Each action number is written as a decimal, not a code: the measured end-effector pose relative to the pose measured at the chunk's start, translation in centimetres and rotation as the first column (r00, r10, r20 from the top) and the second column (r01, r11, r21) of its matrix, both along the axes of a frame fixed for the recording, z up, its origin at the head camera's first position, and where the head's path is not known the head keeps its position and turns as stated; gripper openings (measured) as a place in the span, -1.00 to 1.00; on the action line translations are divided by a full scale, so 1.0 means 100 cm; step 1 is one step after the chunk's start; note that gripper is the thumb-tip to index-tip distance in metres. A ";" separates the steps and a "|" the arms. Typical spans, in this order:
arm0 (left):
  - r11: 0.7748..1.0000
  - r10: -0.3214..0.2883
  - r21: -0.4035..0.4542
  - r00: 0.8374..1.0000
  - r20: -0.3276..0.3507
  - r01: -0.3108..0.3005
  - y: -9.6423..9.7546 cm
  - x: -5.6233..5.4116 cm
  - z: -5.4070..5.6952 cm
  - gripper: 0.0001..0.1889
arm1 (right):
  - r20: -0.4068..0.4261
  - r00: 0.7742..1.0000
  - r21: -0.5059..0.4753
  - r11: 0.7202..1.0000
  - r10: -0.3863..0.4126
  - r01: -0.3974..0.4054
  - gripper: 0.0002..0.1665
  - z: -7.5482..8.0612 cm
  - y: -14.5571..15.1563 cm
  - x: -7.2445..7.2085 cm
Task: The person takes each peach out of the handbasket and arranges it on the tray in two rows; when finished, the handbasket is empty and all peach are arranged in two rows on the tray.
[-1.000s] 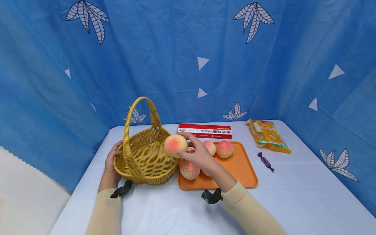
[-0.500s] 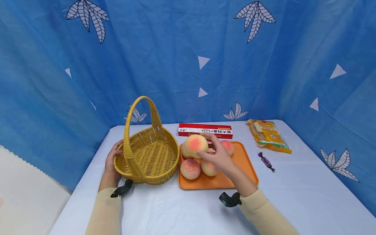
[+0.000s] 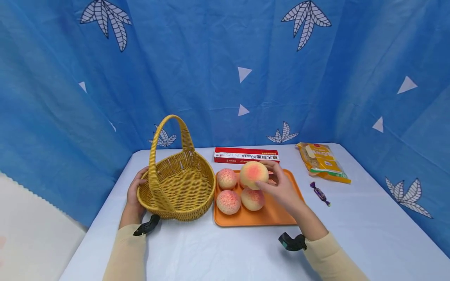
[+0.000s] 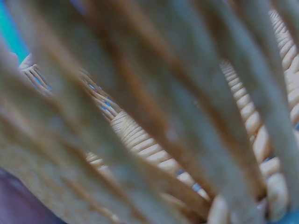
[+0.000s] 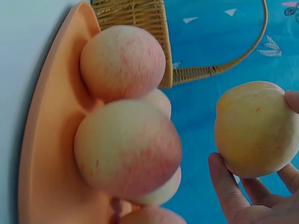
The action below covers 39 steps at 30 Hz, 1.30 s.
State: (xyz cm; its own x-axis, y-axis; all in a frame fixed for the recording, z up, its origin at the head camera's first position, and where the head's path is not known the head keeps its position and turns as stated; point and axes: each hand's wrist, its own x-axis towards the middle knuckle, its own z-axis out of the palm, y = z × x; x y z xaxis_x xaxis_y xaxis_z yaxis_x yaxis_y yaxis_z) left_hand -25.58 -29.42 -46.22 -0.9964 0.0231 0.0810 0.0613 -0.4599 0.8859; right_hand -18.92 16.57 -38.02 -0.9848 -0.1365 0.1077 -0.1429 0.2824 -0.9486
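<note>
My right hand [image 3: 283, 192] holds a yellow peach with a pink blush [image 3: 254, 175] above the orange tray [image 3: 281, 216]. In the right wrist view fingers and thumb are round that peach [image 5: 257, 129], clear of the others. Several speckled pink peaches lie on the tray, among them a front left peach [image 3: 228, 202] and a front right peach [image 3: 252, 199]; the raised peach partly hides those behind. My left hand [image 3: 134, 193] grips the left rim of a yellow wicker basket [image 3: 186, 187] with a tall handle. Blurred weave [image 4: 140, 140] fills the left wrist view.
Behind the tray lies a red and white pasta box [image 3: 246, 155]. At the back right is a yellow food packet [image 3: 321, 162], with a purple wrapped candy [image 3: 320, 194] in front of it. A blue curtain [image 3: 211, 78] rises behind the white table [image 3: 211, 253].
My right hand has carried the peach rightwards, from beside the basket's right rim to over the middle of the tray. My left hand and the basket stay put.
</note>
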 end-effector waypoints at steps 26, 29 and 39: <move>1.000 -0.005 0.017 1.000 -0.005 0.005 0.002 0.003 0.004 -0.45 | 0.127 0.978 0.135 0.980 -0.166 0.149 -0.09 -0.034 0.061 0.011; 1.000 -0.012 0.016 1.000 -0.013 0.012 0.002 0.003 0.004 -0.45 | 0.144 0.978 0.133 0.982 -0.154 0.135 -0.08 -0.038 0.065 0.012; 0.999 -0.017 0.044 1.000 -0.017 0.017 0.002 0.003 0.004 -0.43 | 0.197 0.963 0.220 0.965 -0.186 0.141 -0.05 -0.055 0.071 0.011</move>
State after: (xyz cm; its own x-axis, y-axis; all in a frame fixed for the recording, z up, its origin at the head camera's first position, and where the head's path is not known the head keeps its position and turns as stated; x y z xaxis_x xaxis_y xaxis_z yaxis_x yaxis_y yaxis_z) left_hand -25.26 -29.21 -45.85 -0.9945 0.0361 0.0985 0.0674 -0.4999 0.8635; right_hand -17.78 23.67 -43.48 -0.9921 0.0314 -0.1215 0.1218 0.4731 -0.8725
